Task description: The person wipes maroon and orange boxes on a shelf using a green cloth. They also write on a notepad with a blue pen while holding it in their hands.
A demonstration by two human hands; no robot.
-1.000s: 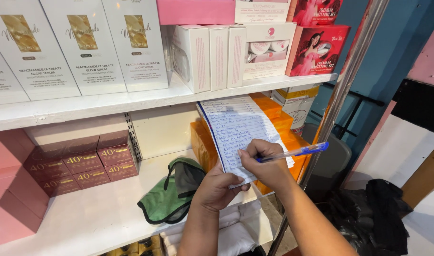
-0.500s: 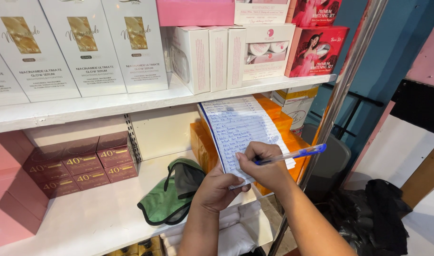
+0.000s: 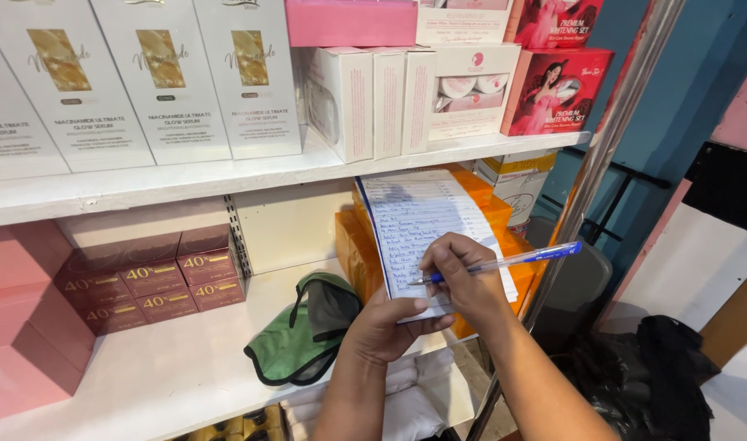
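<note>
Thin matt paper for the lined sheet (image 3: 426,233); clear glossy plastic for the blue-capped pen (image 3: 504,263). Soft matt cloth for the green mask (image 3: 296,343). Smooth cardboard for the white boxes (image 3: 173,77). Shiny metal for the pole (image 3: 610,139).

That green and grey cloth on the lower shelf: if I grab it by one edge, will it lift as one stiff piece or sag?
The green and grey cloth will probably sag: it lies crumpled in soft folds on the white lower shelf. It looks thin, so likely light. Pushed, it would probably bunch rather than slide cleanly.
</note>
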